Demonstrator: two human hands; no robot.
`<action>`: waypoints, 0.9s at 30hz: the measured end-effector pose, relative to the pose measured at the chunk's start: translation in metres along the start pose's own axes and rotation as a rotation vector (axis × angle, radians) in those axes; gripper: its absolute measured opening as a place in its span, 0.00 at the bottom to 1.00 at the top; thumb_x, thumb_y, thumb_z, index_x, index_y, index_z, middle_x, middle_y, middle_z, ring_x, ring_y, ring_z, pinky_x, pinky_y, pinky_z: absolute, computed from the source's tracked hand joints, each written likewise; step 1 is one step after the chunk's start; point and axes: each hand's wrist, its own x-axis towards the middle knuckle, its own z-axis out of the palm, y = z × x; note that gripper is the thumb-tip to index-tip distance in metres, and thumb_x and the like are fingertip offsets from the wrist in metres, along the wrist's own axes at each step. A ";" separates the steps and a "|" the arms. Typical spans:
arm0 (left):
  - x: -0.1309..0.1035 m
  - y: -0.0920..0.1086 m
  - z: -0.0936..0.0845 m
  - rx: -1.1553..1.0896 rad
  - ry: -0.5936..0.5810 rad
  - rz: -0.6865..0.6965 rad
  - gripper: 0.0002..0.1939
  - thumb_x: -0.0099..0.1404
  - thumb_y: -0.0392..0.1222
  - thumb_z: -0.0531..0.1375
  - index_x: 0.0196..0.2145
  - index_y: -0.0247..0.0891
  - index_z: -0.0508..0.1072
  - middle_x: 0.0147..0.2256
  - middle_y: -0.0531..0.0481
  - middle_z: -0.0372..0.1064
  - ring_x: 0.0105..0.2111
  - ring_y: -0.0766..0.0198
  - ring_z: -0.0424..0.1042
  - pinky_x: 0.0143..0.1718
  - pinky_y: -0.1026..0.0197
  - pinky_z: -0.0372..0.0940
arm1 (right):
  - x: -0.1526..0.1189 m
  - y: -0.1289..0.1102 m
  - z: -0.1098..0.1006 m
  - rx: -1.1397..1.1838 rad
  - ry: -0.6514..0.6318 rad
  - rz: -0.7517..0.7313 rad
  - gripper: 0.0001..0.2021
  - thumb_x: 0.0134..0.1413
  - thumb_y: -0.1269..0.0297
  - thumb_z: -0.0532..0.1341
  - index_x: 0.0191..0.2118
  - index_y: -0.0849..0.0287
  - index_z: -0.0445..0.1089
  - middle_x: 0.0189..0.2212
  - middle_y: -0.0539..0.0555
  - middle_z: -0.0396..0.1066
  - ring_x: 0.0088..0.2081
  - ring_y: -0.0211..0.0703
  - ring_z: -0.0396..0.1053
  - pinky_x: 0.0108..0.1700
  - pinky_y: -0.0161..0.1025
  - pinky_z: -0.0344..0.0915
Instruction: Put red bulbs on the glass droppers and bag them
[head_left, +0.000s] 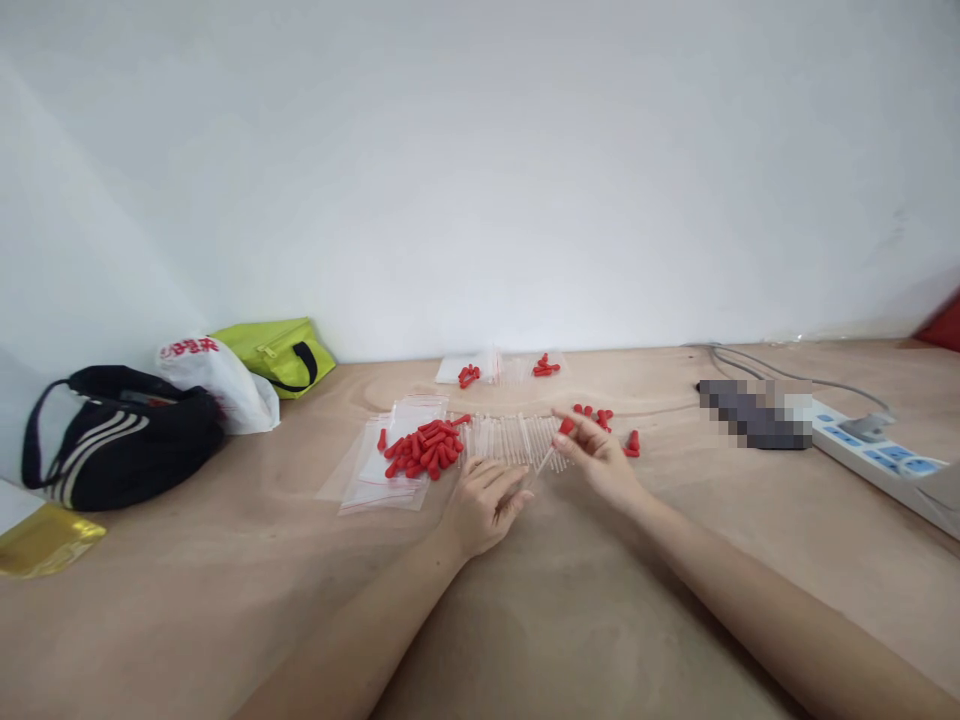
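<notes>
Between the fingers of my right hand (604,468) is a red rubber dropper bulb (567,426), at the upper end of a thin clear dropper tube (544,460). My left hand (481,503) is closed around the tube's lower end, and the tube slants up to the right. Just beyond both hands lies a row of similar clear tubes (499,438). To the left, a pile of red bulbs (421,452) rests on flat clear zip bags (358,490). Several loose red bulbs (634,443) lie right of the row, partly behind my right hand.
Farther back, two small groups of red bulbs (469,376) lie on clear bags near the wall. A black bag (142,440), a white plastic bag (225,385), a lime-green bag (281,350) and a gold packet (49,540) stand left. At right are a power strip (874,445) and cables.
</notes>
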 end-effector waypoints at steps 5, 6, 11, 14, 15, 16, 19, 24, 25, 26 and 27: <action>0.003 0.002 -0.002 0.053 -0.070 -0.050 0.10 0.61 0.41 0.54 0.39 0.38 0.69 0.36 0.47 0.71 0.37 0.60 0.68 0.40 0.55 0.56 | 0.034 0.002 -0.061 -0.247 0.257 0.181 0.24 0.44 0.55 0.58 0.48 0.60 0.61 0.22 0.47 0.63 0.23 0.36 0.62 0.23 0.34 0.58; 0.003 0.002 -0.002 0.056 -0.090 -0.057 0.10 0.60 0.40 0.54 0.39 0.38 0.69 0.37 0.47 0.71 0.38 0.59 0.67 0.40 0.55 0.56 | 0.038 0.005 -0.071 -0.315 0.295 0.221 0.24 0.42 0.56 0.60 0.46 0.61 0.62 0.22 0.48 0.64 0.22 0.36 0.62 0.22 0.34 0.57; 0.005 0.004 -0.002 0.049 -0.117 -0.072 0.08 0.59 0.38 0.56 0.38 0.38 0.70 0.37 0.48 0.70 0.38 0.59 0.66 0.40 0.54 0.55 | 0.040 0.020 -0.078 -0.517 0.313 0.303 0.18 0.37 0.58 0.62 0.36 0.60 0.64 0.23 0.51 0.69 0.21 0.37 0.64 0.23 0.34 0.58; 0.005 0.004 -0.003 0.051 -0.124 -0.083 0.07 0.59 0.38 0.56 0.36 0.39 0.70 0.36 0.49 0.70 0.38 0.59 0.65 0.40 0.54 0.55 | 0.039 0.026 -0.065 -0.604 0.294 0.293 0.17 0.38 0.55 0.62 0.34 0.59 0.63 0.24 0.52 0.70 0.25 0.40 0.67 0.26 0.34 0.59; 0.005 0.004 -0.003 0.053 -0.128 -0.087 0.06 0.59 0.38 0.56 0.35 0.39 0.71 0.36 0.49 0.69 0.38 0.59 0.65 0.40 0.54 0.55 | 0.039 0.027 -0.062 -0.630 0.291 0.287 0.17 0.38 0.54 0.62 0.34 0.59 0.63 0.25 0.53 0.71 0.26 0.40 0.67 0.27 0.35 0.59; 0.005 0.004 -0.003 0.055 -0.131 -0.089 0.06 0.59 0.38 0.56 0.34 0.39 0.71 0.36 0.49 0.69 0.38 0.59 0.65 0.40 0.54 0.55 | 0.040 0.027 -0.060 -0.658 0.292 0.282 0.17 0.39 0.53 0.61 0.34 0.59 0.64 0.26 0.53 0.71 0.27 0.41 0.68 0.28 0.35 0.59; 0.004 0.004 -0.004 0.059 -0.134 -0.095 0.05 0.59 0.38 0.56 0.33 0.38 0.71 0.36 0.49 0.69 0.38 0.60 0.65 0.40 0.55 0.55 | 0.040 0.023 -0.064 -0.798 0.312 0.287 0.13 0.44 0.55 0.57 0.32 0.58 0.66 0.27 0.54 0.72 0.30 0.42 0.68 0.29 0.36 0.58; 0.004 0.004 -0.004 0.071 -0.148 -0.119 0.05 0.58 0.38 0.56 0.32 0.39 0.71 0.36 0.50 0.69 0.38 0.61 0.65 0.41 0.55 0.55 | 0.040 0.014 -0.089 -1.041 0.110 0.363 0.08 0.41 0.60 0.57 0.29 0.55 0.70 0.28 0.51 0.73 0.32 0.44 0.68 0.29 0.36 0.56; 0.005 0.004 -0.004 0.080 -0.151 -0.129 0.05 0.58 0.38 0.56 0.32 0.39 0.72 0.36 0.50 0.69 0.38 0.61 0.65 0.41 0.55 0.54 | 0.040 0.014 -0.093 -1.045 0.047 0.379 0.09 0.40 0.59 0.58 0.29 0.54 0.71 0.28 0.51 0.73 0.32 0.44 0.69 0.30 0.36 0.56; 0.005 0.004 -0.004 0.093 -0.150 -0.144 0.05 0.58 0.38 0.56 0.32 0.40 0.72 0.36 0.50 0.69 0.39 0.60 0.65 0.42 0.54 0.54 | 0.040 0.015 -0.095 -1.037 -0.008 0.394 0.09 0.39 0.59 0.59 0.30 0.54 0.72 0.29 0.50 0.73 0.32 0.43 0.69 0.30 0.36 0.56; 0.005 0.004 -0.004 0.112 -0.145 -0.164 0.05 0.58 0.38 0.56 0.32 0.40 0.72 0.37 0.50 0.69 0.39 0.60 0.65 0.42 0.53 0.53 | 0.039 0.016 -0.096 -1.026 -0.049 0.408 0.10 0.38 0.58 0.60 0.30 0.53 0.72 0.29 0.50 0.73 0.32 0.43 0.69 0.31 0.35 0.57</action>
